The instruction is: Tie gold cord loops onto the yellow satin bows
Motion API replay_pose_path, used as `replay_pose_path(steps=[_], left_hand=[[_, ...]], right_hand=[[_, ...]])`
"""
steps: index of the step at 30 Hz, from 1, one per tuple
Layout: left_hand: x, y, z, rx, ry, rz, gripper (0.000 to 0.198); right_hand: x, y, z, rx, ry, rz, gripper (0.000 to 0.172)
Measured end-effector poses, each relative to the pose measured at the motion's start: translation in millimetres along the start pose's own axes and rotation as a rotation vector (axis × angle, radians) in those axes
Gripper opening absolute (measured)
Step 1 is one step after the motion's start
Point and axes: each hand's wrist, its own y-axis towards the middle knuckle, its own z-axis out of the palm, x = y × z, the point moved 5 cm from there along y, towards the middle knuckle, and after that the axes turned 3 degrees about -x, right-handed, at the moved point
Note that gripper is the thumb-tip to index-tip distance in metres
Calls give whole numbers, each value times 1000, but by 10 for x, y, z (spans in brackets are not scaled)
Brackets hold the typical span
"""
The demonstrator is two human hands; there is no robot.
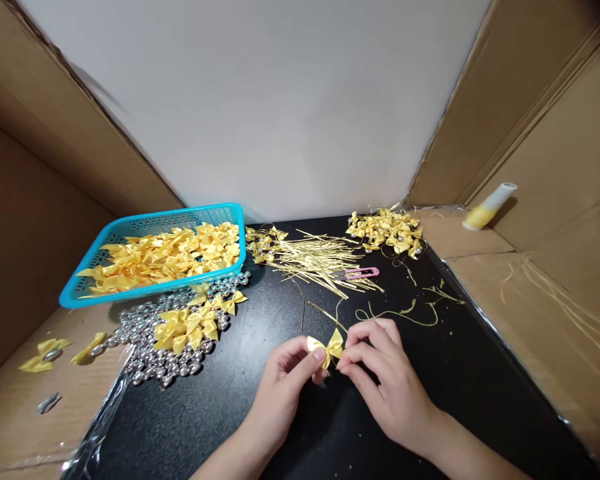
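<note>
My left hand [283, 387] pinches a small yellow satin bow [326, 347] between thumb and fingers, low over the black table [260, 413]. My right hand [385, 373] is closed right beside it, fingertips pinched at the bow's middle, where a thin gold string [337, 313] runs up and away. Both hands meet at the bow near the table's front centre.
A turquoise basket [130, 230] heaped with yellow bows sits at the back left. Silver bells [150, 347] with loose bows [190, 323] on them lie beside it. Cut gold strings [320, 260], a pink clip [363, 272] and a pile of finished bows [387, 230] lie behind. Cardboard walls enclose both sides.
</note>
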Motion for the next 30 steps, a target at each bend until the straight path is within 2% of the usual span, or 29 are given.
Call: replay_pose_path(steps=[5,7,10,16,19,24,30], left_hand=[[35,33,14,28,-46,-64,22],[34,30,21,37,-51,-43,18],[8,2,36,78,-66,38,25],[-79,-82,139,282,245,193,10],[-72,-88,148,251,240,141,11],[-7,-70,140,184,-7,12,19],[6,-59,113,174,-70,34,28]], right_hand=[[-7,-8,-15,-31,-55,-19,15],[5,-9,-26,-37,-77,-45,15],[15,-3,-46,-51,-95,-68,17],[-9,-3,-77,-97,-124,-70,19],[-8,-15,-80,-98,-124,-75,19],[12,-22,-109,-131,-136,-79,18],[46,-21,-124,-131,-132,-110,17]])
